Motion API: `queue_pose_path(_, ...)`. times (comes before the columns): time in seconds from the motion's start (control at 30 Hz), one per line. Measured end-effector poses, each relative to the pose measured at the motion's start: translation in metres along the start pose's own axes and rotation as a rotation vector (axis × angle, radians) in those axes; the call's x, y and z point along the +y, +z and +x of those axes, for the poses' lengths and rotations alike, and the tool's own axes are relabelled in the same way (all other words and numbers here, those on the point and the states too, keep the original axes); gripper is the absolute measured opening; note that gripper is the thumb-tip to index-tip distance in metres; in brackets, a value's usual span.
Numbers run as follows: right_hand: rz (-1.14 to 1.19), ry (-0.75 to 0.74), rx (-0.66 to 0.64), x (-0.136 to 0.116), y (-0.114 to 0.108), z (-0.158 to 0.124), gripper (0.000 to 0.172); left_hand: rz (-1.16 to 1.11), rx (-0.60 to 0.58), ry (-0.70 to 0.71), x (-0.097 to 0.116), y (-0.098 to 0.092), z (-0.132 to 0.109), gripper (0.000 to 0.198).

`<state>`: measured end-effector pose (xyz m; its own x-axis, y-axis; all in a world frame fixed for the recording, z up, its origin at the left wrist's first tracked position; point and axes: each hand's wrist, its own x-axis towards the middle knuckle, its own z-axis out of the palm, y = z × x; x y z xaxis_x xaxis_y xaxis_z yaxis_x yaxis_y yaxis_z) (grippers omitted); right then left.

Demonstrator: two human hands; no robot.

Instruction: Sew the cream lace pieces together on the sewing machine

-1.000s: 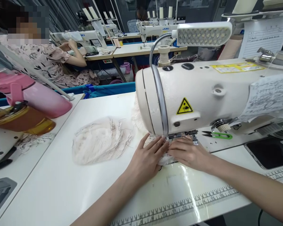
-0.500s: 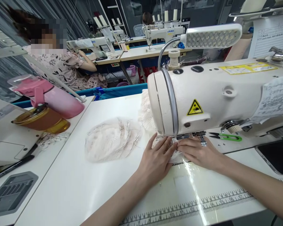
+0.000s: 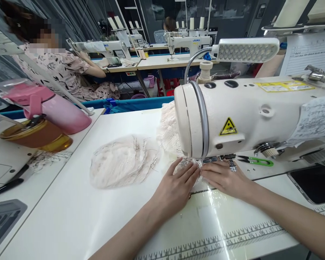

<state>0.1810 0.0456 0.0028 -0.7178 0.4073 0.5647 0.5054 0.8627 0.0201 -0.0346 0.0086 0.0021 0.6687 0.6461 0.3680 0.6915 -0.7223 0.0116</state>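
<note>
Pale pink lace fabric passes under the head of a white sewing machine. My left hand lies on its near part with fingers stretched and somewhat spread, thumb side toward me. From the right, my right hand reaches in beside the presser area, its fingers pressed together at the cloth's edge. The fingertips of both hands nearly meet. The machine head and my fingers hide the needle and most of the cloth there. Left of my hands lies a loose stack of pale lace pieces with thread ends at its edge.
Green thread snips and a black phone lie to the right. A printed ruler runs along the table's front. A pink bottle and an amber cup stand left. A co-worker sits beyond at another machine.
The camera view has shifted slightly, moving the stack and bottle left in the picture. Both hands stay on the lace by the presser area, their fingertips a little closer together.
</note>
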Motion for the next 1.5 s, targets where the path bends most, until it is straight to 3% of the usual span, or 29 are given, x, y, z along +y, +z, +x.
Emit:
queue_pose_path(0.33,-0.011,-0.023,-0.058,-0.010,0.008,0.000,0.021,0.002,-0.104,0.061,-0.016,-0.013,0.001,0.047)
queue_pose_path(0.73,0.001,-0.001,-0.043,-0.012,0.007,0.001,0.020,0.016,-0.127,-0.018,-0.011,-0.014,0.003,0.045)
queue_pose_path(1.0,0.029,0.037,-0.030,-0.012,0.006,0.001,0.019,0.047,-0.054,-0.047,-0.001,-0.010,0.005,0.044)
queue_pose_path(1.5,-0.059,0.019,0.006,-0.008,0.003,0.000,0.017,0.071,-0.032,-0.066,0.005,-0.007,0.004,0.043)
